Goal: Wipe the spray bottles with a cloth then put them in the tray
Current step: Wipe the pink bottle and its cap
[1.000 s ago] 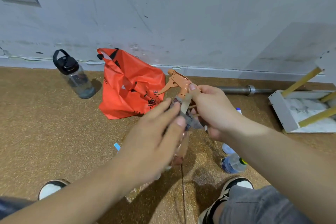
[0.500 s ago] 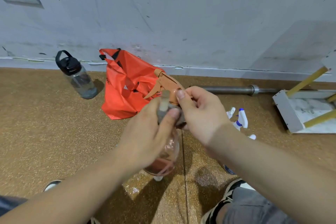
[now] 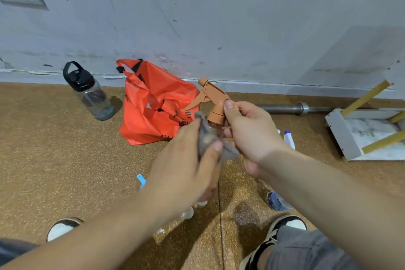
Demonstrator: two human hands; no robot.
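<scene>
**A:** What's on the left?
**B:** The left hand [image 3: 186, 160] pinches a crumpled grey cloth [image 3: 208, 140] between thumb and fingers, against the clear spray bottle with the orange trigger head [image 3: 215, 99].
**A:** And the right?
**B:** The right hand [image 3: 252, 133] curls round its neck, above the brown speckled floor [image 3: 65, 160].

The spray bottle [image 3: 213, 103] is topped in matt tan plastic; the cloth [image 3: 207, 138] is seen as limp grey fabric. Dull metal is shown by the bar [image 3: 282, 108], a rough speckled grain by the floor [image 3: 54, 149].
</scene>
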